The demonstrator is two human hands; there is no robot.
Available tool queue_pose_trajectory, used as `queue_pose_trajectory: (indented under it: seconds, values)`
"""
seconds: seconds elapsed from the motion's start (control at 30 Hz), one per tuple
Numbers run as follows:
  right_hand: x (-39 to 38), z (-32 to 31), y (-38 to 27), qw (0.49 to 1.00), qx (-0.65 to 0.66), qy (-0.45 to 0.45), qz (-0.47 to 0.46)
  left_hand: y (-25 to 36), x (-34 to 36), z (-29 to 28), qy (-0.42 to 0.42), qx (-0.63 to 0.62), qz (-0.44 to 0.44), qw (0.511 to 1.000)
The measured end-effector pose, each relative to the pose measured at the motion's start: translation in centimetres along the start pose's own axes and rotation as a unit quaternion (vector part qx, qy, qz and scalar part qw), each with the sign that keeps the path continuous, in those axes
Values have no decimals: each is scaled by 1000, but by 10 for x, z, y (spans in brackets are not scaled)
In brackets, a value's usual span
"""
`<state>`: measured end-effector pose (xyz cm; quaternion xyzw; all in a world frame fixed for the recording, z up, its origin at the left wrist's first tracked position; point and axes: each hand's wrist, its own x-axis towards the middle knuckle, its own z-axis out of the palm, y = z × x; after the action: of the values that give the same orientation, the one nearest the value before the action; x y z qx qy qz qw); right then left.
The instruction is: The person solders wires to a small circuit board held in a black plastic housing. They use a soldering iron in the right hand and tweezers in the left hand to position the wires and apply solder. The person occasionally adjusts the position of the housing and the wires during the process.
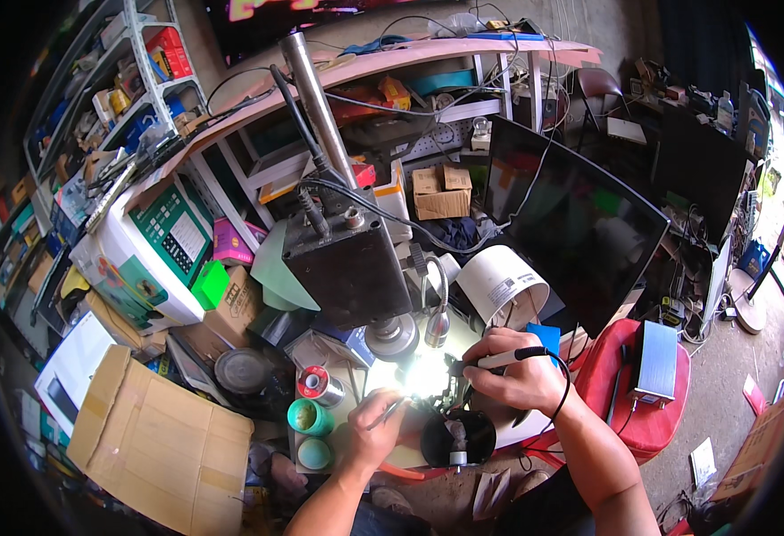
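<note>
My right hand (521, 375) grips a soldering iron (504, 359) with a white and black handle, its cable looping down past my wrist. In my closed left hand (374, 431) are slim tweezers (387, 414). Both hands meet around a bright spot of light that washes out most of the small dark workpiece (450, 391) there. Directly above hangs a black box-shaped microscope head (343, 259), with a bendable lamp (437, 326) beside it. A solder spool (321, 386), an open green jar (308, 417) and a round green lid (315, 454) stand left of my left hand.
A silver box-shaped unit (655, 360) rests on a red stool (593, 380) at the right. Behind my right hand are a white cylinder (502, 284) and a dark monitor (584, 237). A large cardboard piece (155, 447) lies at the left. Cables trail across the bench.
</note>
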<state>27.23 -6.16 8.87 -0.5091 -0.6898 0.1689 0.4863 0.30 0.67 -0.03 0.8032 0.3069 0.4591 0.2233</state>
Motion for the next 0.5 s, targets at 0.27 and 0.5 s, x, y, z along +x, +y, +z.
queue_pose_trajectory:
  seconds: [0.27, 0.5]
  values:
    - [0, 0, -2, 1000, 1, -2, 1, 0, 0, 0, 0, 9, 0, 1000]
    - [0, 1, -1, 1000, 5, -1, -5, 1, 0, 0, -2, 6, -4, 1000]
